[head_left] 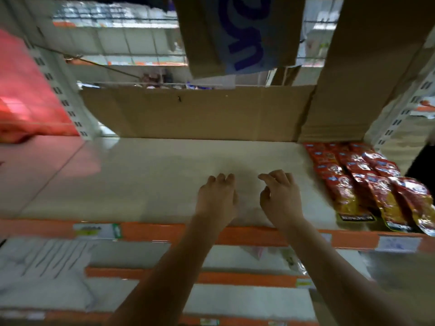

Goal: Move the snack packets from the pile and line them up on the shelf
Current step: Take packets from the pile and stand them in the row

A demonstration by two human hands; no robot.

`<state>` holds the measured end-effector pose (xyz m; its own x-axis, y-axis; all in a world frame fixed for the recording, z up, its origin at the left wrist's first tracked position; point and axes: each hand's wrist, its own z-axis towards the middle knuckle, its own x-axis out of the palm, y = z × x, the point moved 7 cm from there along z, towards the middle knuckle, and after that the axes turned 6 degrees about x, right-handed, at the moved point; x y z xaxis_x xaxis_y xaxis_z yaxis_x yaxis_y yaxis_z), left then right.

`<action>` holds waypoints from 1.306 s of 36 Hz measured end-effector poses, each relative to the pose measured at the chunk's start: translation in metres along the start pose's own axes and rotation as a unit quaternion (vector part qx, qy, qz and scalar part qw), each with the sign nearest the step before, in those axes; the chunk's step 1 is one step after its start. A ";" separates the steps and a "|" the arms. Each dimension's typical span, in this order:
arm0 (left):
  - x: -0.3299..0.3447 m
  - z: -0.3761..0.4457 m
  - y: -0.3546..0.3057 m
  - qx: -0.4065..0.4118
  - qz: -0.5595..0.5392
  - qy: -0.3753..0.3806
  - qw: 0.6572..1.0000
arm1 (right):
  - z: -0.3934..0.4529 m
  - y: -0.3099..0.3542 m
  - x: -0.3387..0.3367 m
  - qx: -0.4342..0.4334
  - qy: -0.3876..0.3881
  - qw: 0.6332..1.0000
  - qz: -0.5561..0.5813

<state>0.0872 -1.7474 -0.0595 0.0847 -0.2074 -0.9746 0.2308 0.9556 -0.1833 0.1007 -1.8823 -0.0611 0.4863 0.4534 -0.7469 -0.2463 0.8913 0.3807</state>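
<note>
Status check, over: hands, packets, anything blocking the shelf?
Left hand and right hand empty over shelf. Packets lined up at right. Nothing blocking.

1. We see a pale shelf [146, 180] with an orange front edge across the middle of the frame.
2. Red-and-yellow snack packets [367, 184] lie overlapping at its right end.
3. Brown cardboard [188, 114] stands along its back.

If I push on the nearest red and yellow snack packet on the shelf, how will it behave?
The red and yellow snack packet looks like glossy film, so probably slippery and floppy. It overlaps its neighbours, so a push would likely shift them too.
</note>
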 end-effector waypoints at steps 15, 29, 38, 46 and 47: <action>-0.074 -0.114 0.266 -0.075 0.026 -0.074 0.994 | -0.027 0.249 0.118 -0.078 0.048 0.996 0.018; -0.124 -0.214 0.468 -0.143 0.017 -0.132 0.981 | -0.050 0.461 0.203 -0.103 0.157 0.980 0.064; -0.137 -0.228 0.569 -0.188 0.008 -0.156 0.970 | -0.034 0.553 0.257 -0.134 0.193 0.969 0.076; -0.146 -0.220 0.670 -0.211 0.019 -0.150 0.966 | -0.003 0.619 0.321 -0.123 0.208 0.965 0.100; -0.149 -0.220 0.682 -0.210 0.019 -0.154 0.965 | 0.000 0.626 0.328 -0.119 0.204 0.966 0.105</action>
<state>0.0184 -1.0190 -0.0671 0.3852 -0.1613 -0.9086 -0.1868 0.9506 -0.2480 0.1062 -1.1753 -0.0676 0.0468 0.5436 -0.8381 -0.5132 0.7329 0.4467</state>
